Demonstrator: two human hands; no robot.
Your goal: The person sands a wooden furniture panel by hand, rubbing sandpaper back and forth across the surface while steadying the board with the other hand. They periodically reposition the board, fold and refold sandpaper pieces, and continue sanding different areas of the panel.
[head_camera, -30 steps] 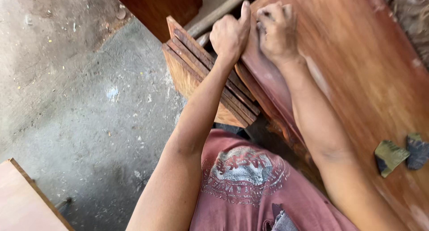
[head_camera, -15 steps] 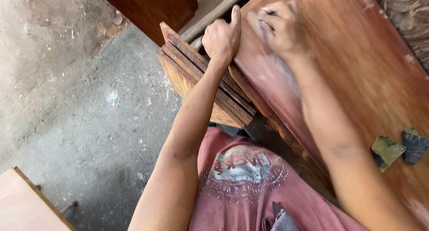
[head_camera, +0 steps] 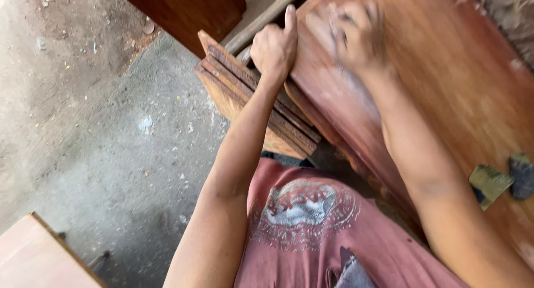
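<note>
A large reddish-brown wooden panel (head_camera: 445, 99) slopes across the right half of the view. My left hand (head_camera: 273, 48) is closed in a fist on its near edge, thumb pointing up. My right hand (head_camera: 356, 35) lies on the panel's face, blurred by motion, its fingers curled over a small pale piece of sandpaper (head_camera: 318, 27). A pale dusty streak runs down the wood below that hand. Beside my left hand, a stack of flat wooden slats (head_camera: 245, 99) rests against the panel's edge.
Two loose scraps, one greenish (head_camera: 489, 182) and one dark grey (head_camera: 522, 175), lie on the panel at the right. A dark wooden board (head_camera: 183, 10) and a round pole (head_camera: 261, 21) stand at the top. A pale board corner (head_camera: 39, 260) sits bottom left on the dusty concrete floor (head_camera: 111, 143).
My right hand has slid back and forth over the panel's upper part and is now blurred. My left hand has kept its grip on the edge.
</note>
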